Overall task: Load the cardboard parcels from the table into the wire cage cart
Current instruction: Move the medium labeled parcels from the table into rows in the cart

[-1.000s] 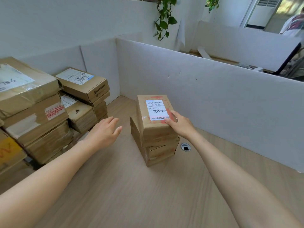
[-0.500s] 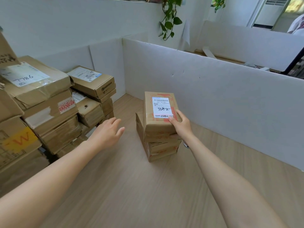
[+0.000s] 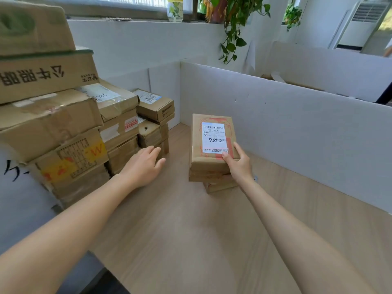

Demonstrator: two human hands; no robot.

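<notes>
Both forearms reach out from the bottom of the view over the table (image 3: 191, 240). The left hand (image 3: 144, 166) hangs palm down above the wood, fingers loose and slightly apart, holding nothing. Its fingertips are just beside the foot of the pile of boxes (image 3: 118, 128). The right hand (image 3: 238, 164) grips the near right corner of the top parcel (image 3: 196, 143), with the thumb on the top face at the corner of the label (image 3: 213, 136) and the other fingers down the right side.

That parcel is a small brown cardboard box, longer than it is wide, with red print on its top. Its white label carries a barcode and some handwritten digits. It sits at the top of a short stack of similar parcels (image 3: 218, 186) standing on the table near the right-hand partition (image 3: 297, 124). Whether it is touching the one beneath I cannot tell.

The table is pale wood grain. To the left the pile of worn, taped boxes rises in uneven columns. One box has yellow tape (image 3: 93, 150), and a big one (image 3: 46, 75) high on the pile shows black printed characters. White partitions wall the table at the back and on the right.

Beyond them runs a windowsill with a trailing green plant (image 3: 233, 28) and a bottle (image 3: 175, 7). A white air conditioner (image 3: 364, 20) stands in the far right corner.
</notes>
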